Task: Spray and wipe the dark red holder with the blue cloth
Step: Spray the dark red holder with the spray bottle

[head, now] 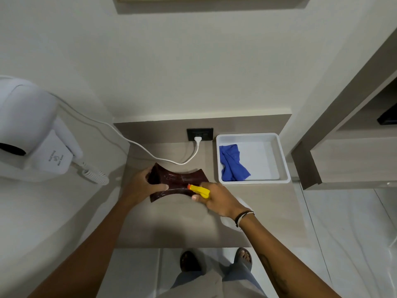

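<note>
The dark red holder (182,179), a curved glossy tray, lies on the beige counter (171,224). My left hand (142,181) grips its left end, thumb across the front edge. My right hand (217,200) holds a spray bottle (199,191) with a yellow head and orange nozzle, which points left at the holder's right part. The bottle's white body is mostly hidden behind my hand. The blue cloth (233,164) lies crumpled in the left half of a white tray (277,160) at the back right.
A white cord (137,145) runs from a black wall socket (200,134) across the counter's back to a wall-mounted white hair dryer (32,130) at left. A shelf unit (352,151) stands at right. My feet show below the counter's front edge.
</note>
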A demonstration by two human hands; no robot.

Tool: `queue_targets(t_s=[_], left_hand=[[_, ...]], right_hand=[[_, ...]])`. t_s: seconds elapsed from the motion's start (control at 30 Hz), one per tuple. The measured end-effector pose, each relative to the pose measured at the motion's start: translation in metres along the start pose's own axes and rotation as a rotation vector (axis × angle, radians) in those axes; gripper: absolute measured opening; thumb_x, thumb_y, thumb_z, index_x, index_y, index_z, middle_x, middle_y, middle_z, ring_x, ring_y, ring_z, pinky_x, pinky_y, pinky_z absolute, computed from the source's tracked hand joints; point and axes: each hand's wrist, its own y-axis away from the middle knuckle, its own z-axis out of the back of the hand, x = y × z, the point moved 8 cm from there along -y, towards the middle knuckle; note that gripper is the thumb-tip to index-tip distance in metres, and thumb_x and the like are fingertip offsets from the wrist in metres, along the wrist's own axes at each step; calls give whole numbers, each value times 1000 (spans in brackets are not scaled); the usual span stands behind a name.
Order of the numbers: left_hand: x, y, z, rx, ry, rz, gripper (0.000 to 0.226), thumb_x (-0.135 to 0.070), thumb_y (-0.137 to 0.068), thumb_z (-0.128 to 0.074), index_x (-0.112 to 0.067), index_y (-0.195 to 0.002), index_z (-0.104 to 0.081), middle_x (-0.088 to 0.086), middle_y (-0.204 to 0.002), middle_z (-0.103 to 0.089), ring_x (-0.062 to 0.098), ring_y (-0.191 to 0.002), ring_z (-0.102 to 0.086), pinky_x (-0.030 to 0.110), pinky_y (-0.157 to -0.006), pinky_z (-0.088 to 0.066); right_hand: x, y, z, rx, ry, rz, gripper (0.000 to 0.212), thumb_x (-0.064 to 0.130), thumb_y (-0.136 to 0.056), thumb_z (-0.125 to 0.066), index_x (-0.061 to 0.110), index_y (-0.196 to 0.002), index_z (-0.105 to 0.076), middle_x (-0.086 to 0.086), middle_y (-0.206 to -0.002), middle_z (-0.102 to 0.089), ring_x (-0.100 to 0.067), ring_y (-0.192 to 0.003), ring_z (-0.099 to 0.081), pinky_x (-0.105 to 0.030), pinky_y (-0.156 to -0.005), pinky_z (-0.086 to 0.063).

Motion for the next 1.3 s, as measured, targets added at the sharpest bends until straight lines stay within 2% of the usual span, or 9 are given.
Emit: queue_targets(t_s=[0.13, 0.3, 0.43, 0.53, 0.67, 0.8, 0.93, 1.13, 1.3], left_hand=[[0, 0, 0, -39, 25, 161, 62, -71, -62, -82, -26, -104, -78, -2, -96, -83, 21, -92, -78, 48, -92, -63], [2, -4, -1, -52, 48, 190, 71, -86, -62, -74, -28, -102, -78, -3, -93, -82, 20, -91, -77, 43, -93, -61], [0, -7, -2, -6, 115, 119, 63, -78, -66, -78, -44, -119, -72, -15, -104, -81, 17, -106, -75, 34, -91, -57], [-1, -8, -9, 86, 130, 55, 95, -66, -77, -79, -56, -160, -34, -12, -143, -62, 16, -128, -62, 41, -110, -50], [5, -6, -12, 125, -40, 16, 124, -58, -64, -93, -65, -160, -16, 5, -159, -46, 26, -144, -50, 53, -120, -44], [11, -4, -15, 144, -176, -36, 151, -34, -47, -100, -48, -168, -10, 7, -162, -36, 27, -146, -44, 48, -118, -44], [11, -2, -12, 67, -211, -118, 134, -17, -57, -92, -41, -167, -19, 2, -160, -35, 26, -139, -50, 35, -103, -49], [-8, 11, -7, -118, -352, -168, 95, -48, -57, -82, -26, -143, -49, -8, -135, -55, 20, -114, -62, 36, -88, -48], [5, 11, -7, -118, -134, 85, 70, -65, -63, -79, -32, -124, -68, -12, -113, -72, 12, -100, -68, 36, -85, -51]], right_hand=[[25, 0, -8, -41, 38, 79, 36, 49, -102, -67, 14, -109, -67, -8, -111, -74, -28, -101, -70, -36, -80, -52], [23, -6, -2, -46, 136, 43, 44, 49, -102, -67, 16, -131, -65, -11, -133, -71, -31, -119, -68, -46, -96, -59], [-1, -4, 4, -70, 211, -89, 46, 53, -102, -64, 13, -125, -66, -14, -116, -76, -34, -105, -72, -47, -86, -62], [-14, -3, 11, -96, 151, -149, 46, 51, -102, -65, 12, -127, -66, -13, -116, -77, -32, -105, -73, -46, -87, -62], [-18, -3, 13, -76, 127, -152, 46, 50, -103, -65, 13, -129, -64, -12, -118, -77, -32, -107, -72, -49, -91, -62], [-18, -4, 10, -79, 101, -141, 42, 48, -102, -66, 14, -127, -65, -11, -116, -77, -30, -104, -73, -47, -89, -62], [-17, -4, 6, -80, 89, -124, 39, 47, -103, -67, 14, -123, -66, -11, -114, -77, -29, -102, -72, -45, -87, -61], [-9, 0, -3, -41, 55, -65, 42, 48, -103, -66, 13, -125, -66, -12, -117, -76, -31, -104, -72, -42, -85, -57], [5, 3, -11, -31, 65, 13, 36, 50, -102, -66, 15, -111, -65, -10, -108, -74, -29, -96, -69, -33, -74, -44]])
